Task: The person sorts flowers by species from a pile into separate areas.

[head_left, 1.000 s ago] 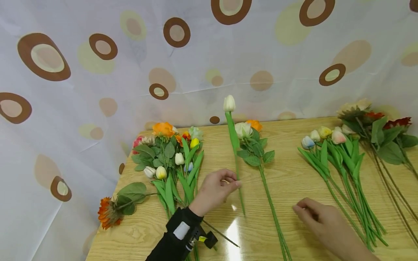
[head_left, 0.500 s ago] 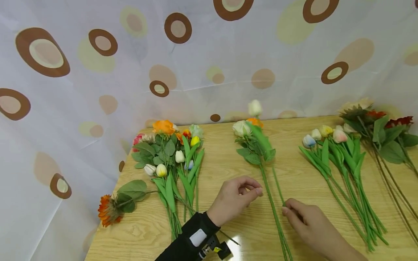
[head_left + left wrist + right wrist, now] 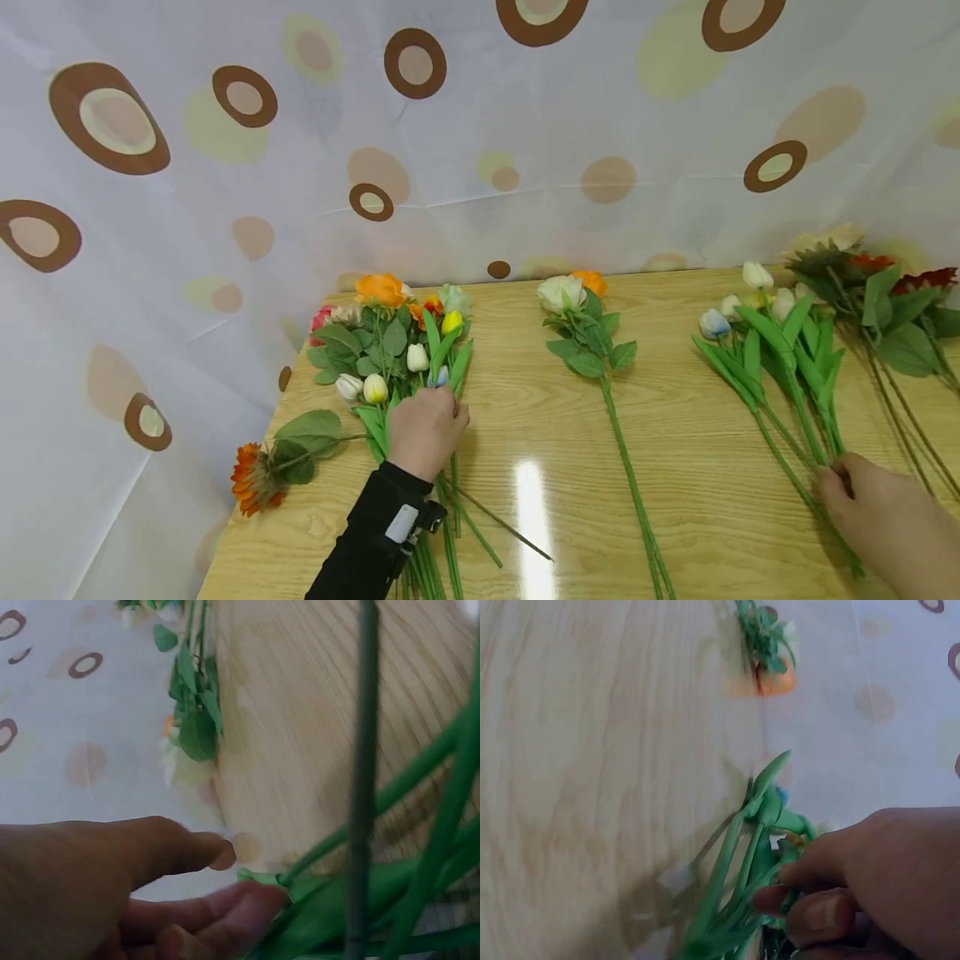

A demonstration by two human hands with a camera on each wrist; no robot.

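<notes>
Since a moment ago, the white tulip (image 3: 756, 275) joined the right bunch (image 3: 780, 367), stems pinched by my right hand (image 3: 877, 517); my left hand (image 3: 423, 429) rests loosely on the left bunch (image 3: 390, 358). No writing shows.

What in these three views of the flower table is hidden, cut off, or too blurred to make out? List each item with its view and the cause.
1. Left hand, head view: its fingertips are hidden under the hand among the mixed bunch.
2. Right hand, head view: cut off by the frame's lower right corner; its hold on the tulip stems is partly hidden.
3. Left wrist view: blurred green stems close to the lens; which flower each belongs to is unclear.
4. Right wrist view: the orange flower is too blurred to identify.
</notes>
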